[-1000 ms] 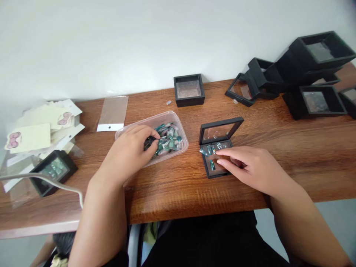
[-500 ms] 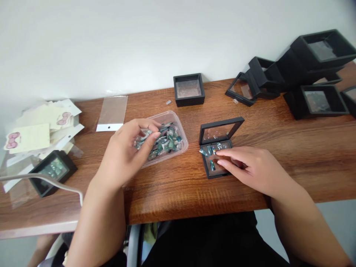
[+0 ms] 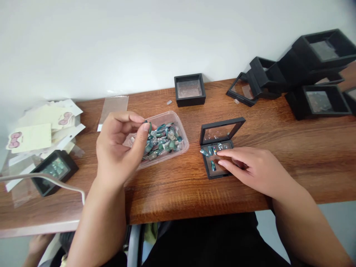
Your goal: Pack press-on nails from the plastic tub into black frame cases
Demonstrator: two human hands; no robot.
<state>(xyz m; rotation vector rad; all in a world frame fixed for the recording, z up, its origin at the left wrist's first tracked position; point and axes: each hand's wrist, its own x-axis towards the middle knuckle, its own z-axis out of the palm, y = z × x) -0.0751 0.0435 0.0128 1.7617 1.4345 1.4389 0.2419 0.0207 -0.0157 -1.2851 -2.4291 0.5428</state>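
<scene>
Between thumb and forefinger, my left hand [image 3: 119, 142] pinches a dark green press-on nail [image 3: 150, 128]. It is raised over a clear plastic tub [image 3: 184, 142] heaped with green, teal and clear press-on nails [image 3: 164, 142]. My right hand [image 3: 254, 168] rests over a small black case [image 3: 210, 174], its thumb and forefinger apart and nothing visible between them. The forefinger tip is beside the nails in the upper part of the case. Several teal nails [image 3: 213, 165] lie inside, some with shiny decoration. The windowed lid [image 3: 222, 130] of the case stands raised; my right hand hides part of the tray.
Behind the tub is an open black box [image 3: 190, 100]. More black boxes [image 3: 319, 100] are piled at the right. Cards [image 3: 36, 135], a clear bag [image 3: 114, 105] and a filled black box [image 3: 71, 167] lie left. A pale cable [image 3: 55, 181] crosses there. A person's hand [image 3: 39, 244] shows below.
My left hand has risen slightly from the tub and turned, with the green press-on nail now visible in its fingertips. My right hand has stayed at the case.
</scene>
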